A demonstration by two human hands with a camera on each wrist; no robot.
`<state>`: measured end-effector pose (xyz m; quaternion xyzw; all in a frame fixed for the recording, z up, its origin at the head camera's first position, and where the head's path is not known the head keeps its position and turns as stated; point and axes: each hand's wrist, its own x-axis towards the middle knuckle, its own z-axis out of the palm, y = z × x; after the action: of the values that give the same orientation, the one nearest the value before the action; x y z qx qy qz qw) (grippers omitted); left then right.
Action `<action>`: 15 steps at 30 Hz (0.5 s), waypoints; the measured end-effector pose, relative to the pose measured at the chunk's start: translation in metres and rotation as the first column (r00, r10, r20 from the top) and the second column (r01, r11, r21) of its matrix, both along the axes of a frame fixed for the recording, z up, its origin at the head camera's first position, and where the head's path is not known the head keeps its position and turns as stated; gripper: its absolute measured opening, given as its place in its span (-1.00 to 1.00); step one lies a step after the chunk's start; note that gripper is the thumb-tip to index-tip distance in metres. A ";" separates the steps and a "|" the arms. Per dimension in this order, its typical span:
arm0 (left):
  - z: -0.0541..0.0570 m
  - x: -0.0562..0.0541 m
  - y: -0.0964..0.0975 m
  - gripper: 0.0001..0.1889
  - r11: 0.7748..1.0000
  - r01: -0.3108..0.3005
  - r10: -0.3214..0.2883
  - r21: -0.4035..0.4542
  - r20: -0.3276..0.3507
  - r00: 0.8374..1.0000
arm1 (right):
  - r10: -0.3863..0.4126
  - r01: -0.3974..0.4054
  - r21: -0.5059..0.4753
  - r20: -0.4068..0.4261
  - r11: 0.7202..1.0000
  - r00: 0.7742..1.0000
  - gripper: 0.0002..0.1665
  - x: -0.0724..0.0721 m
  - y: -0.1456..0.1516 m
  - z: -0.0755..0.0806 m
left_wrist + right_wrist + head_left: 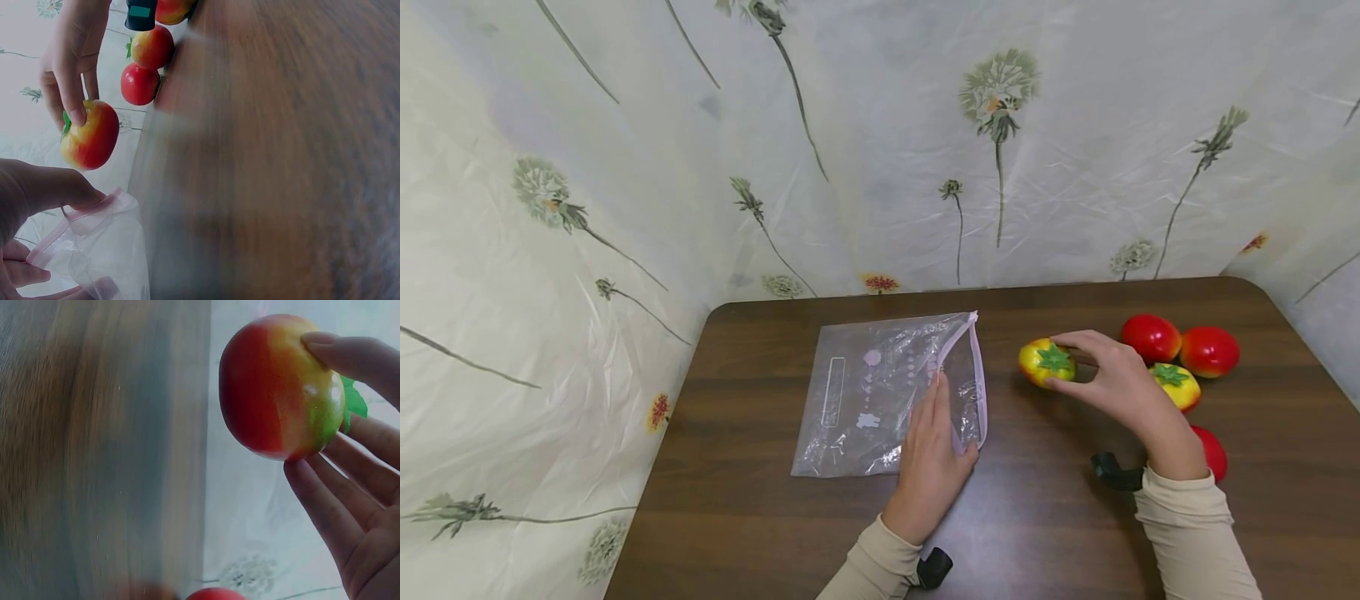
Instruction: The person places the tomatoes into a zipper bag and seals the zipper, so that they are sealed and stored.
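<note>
Fruit (1036, 361) is pinched in the right grip (1112, 379), above the tabletop (1037, 525). Left of that grip, the left grip (928, 462) holds the gaping bag (850, 392); to its right lie other fruits (1210, 350). Transfer seems underway; the next move likely calls for aligning fruit with bag.

Within the right grip (1122, 387), the fruit (1036, 360) looks smooth and glossy, its leaves (354, 401) clothlike. At the left grip (929, 463), the bag (848, 387) is thin, shiny clear plastic. Beneath both grips, the bench (737, 525) shows smooth wood grain; behind them, the sleeves (1195, 533) are matt cloth.
</note>
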<state>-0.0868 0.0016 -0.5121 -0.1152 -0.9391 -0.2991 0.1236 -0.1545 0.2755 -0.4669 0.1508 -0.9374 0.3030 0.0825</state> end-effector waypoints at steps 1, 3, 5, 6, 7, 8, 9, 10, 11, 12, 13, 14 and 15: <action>0.000 0.000 0.000 0.14 1.000 -0.001 0.001 -0.002 0.001 1.000 | 0.002 -0.002 0.001 -0.007 1.000 1.000 -0.32 0.000 -0.002 0.000; 0.000 0.000 0.000 0.14 1.000 -0.002 0.002 -0.006 0.006 1.000 | 0.005 -0.005 -0.001 -0.014 1.000 1.000 -0.32 -0.001 -0.005 0.000; 0.000 0.000 0.000 0.14 1.000 -0.003 0.003 -0.010 0.011 1.000 | 0.007 -0.007 -0.007 -0.010 1.000 1.000 -0.32 -0.002 -0.008 0.000; 0.000 0.000 0.000 0.14 1.000 -0.002 0.002 -0.010 0.013 1.000 | 0.010 -0.010 -0.011 -0.003 1.000 1.000 -0.32 -0.003 -0.009 0.000; 0.000 0.001 0.000 0.14 1.000 -0.001 0.001 -0.009 0.016 1.000 | 0.012 -0.012 -0.013 0.002 1.000 1.000 -0.31 -0.003 -0.010 0.000; 0.001 0.001 0.000 0.14 1.000 0.001 0.000 -0.008 0.017 1.000 | 0.016 -0.016 -0.018 0.008 1.000 1.000 -0.31 -0.004 -0.012 0.000; 0.001 0.001 0.000 0.14 1.000 0.001 -0.001 -0.006 0.018 1.000 | 0.020 -0.019 -0.020 0.012 1.000 1.000 -0.30 -0.004 -0.013 0.000; 0.001 0.001 0.000 0.14 1.000 0.003 -0.003 -0.004 0.019 1.000 | 0.024 -0.024 -0.022 0.013 0.999 1.000 -0.30 -0.005 -0.015 0.000; 0.001 0.001 0.000 0.14 1.000 0.004 -0.004 -0.002 0.019 1.000 | 0.029 -0.029 -0.021 0.011 0.999 1.000 -0.30 -0.006 -0.016 0.000; 0.001 0.001 0.000 0.14 1.000 0.004 -0.004 -0.001 0.018 1.000 | 0.035 -0.035 -0.022 0.005 0.999 0.999 -0.30 -0.006 -0.018 0.000; 0.001 0.001 0.000 0.14 1.000 0.005 -0.005 -0.001 0.018 1.000 | 0.041 -0.041 -0.021 -0.005 0.999 0.999 -0.31 -0.007 -0.020 -0.001; 0.001 0.001 0.000 0.14 1.000 0.005 -0.005 -0.003 0.019 1.000 | 0.046 -0.046 -0.018 -0.015 0.999 0.999 -0.31 -0.007 -0.022 -0.001; 0.001 0.001 0.000 0.14 1.000 0.006 -0.006 -0.004 0.021 1.000 | 0.051 -0.051 -0.017 -0.021 0.999 0.998 -0.32 -0.008 -0.024 -0.001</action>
<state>-0.0853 0.0018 -0.5107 -0.1149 -0.9407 -0.2988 0.1125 -0.1625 0.2515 -0.4680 0.1769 -0.9297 0.3115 0.0855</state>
